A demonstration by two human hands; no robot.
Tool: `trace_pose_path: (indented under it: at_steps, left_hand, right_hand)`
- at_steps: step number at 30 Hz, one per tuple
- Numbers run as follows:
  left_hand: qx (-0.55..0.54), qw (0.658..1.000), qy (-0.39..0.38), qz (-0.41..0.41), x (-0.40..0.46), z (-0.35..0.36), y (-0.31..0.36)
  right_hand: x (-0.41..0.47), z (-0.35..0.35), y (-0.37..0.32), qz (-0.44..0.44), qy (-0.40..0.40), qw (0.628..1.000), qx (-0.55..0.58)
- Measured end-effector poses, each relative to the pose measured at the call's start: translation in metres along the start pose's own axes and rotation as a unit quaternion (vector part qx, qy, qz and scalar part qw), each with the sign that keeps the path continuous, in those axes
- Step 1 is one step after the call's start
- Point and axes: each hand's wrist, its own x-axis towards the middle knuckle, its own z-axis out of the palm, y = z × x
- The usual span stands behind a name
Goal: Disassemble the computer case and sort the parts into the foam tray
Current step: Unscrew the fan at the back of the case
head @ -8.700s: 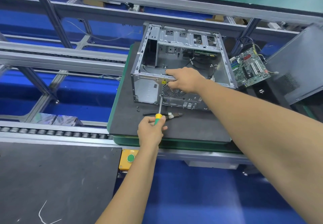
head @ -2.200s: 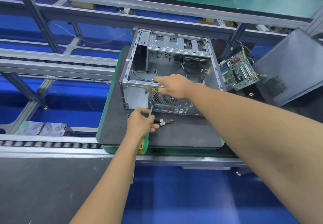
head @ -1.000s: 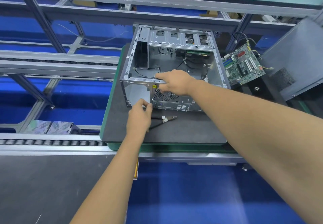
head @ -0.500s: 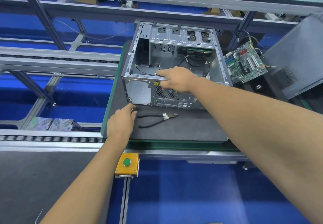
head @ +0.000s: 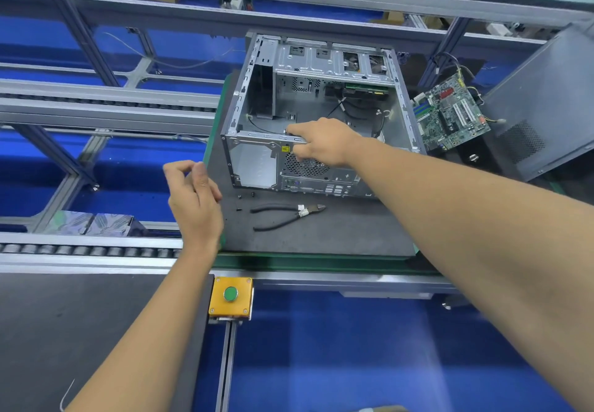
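Note:
The open silver computer case [head: 308, 67] lies on a dark mat [head: 347, 234], its inside facing up and its rear panel toward me. My right hand [head: 321, 144] grips the top edge of that rear panel above the fan grille. Off the case's left front corner, my left hand [head: 193, 199] hovers over the mat's left edge with loosely curled fingers; I see nothing in it. Three small black screws [head: 239, 196] lie on the mat just in front of the case. No foam tray shows.
Black-handled cutters [head: 289, 215] lie on the mat before the case. A green motherboard [head: 450, 112] and a dark side panel [head: 546, 99] sit to the right. A yellow box with a green button [head: 230, 294] hangs below the mat edge. A roller conveyor [head: 80, 249] runs left.
My left hand left the case's rear panel, dipped to the mat by the screws, then lifted leftward. The screwdriver it held earlier is out of sight. My right hand kept its grip.

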Motion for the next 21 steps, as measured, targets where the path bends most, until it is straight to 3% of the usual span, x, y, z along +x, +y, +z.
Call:
trace_pose_path:
  at_steps: [3,8,13,16,21]
  left_hand:
    - [-0.048,0.997,0.04,0.033,-0.001,0.001,0.001]
    - [0.039,0.998,-0.038,0.03,-0.024,0.002,-0.023]
    - [0.079,0.993,-0.083,-0.042,-0.039,0.01,-0.025]
    - [0.084,0.979,-0.176,-0.054,-0.056,0.029,-0.013]
    - [0.07,0.925,-0.354,-0.119,-0.104,0.068,0.005]
  right_hand:
    - [-0.001,-0.001,-0.002,0.0,0.0,1.0,-0.004]
    - [0.0,-0.001,-0.001,-0.003,0.005,1.0,0.001]
    - [-0.001,-0.002,-0.002,-0.007,0.001,1.0,0.001]
    - [-0.001,-0.002,-0.002,-0.007,0.002,1.0,0.002]
    - [-0.003,-0.003,-0.004,-0.008,0.008,1.0,0.0]
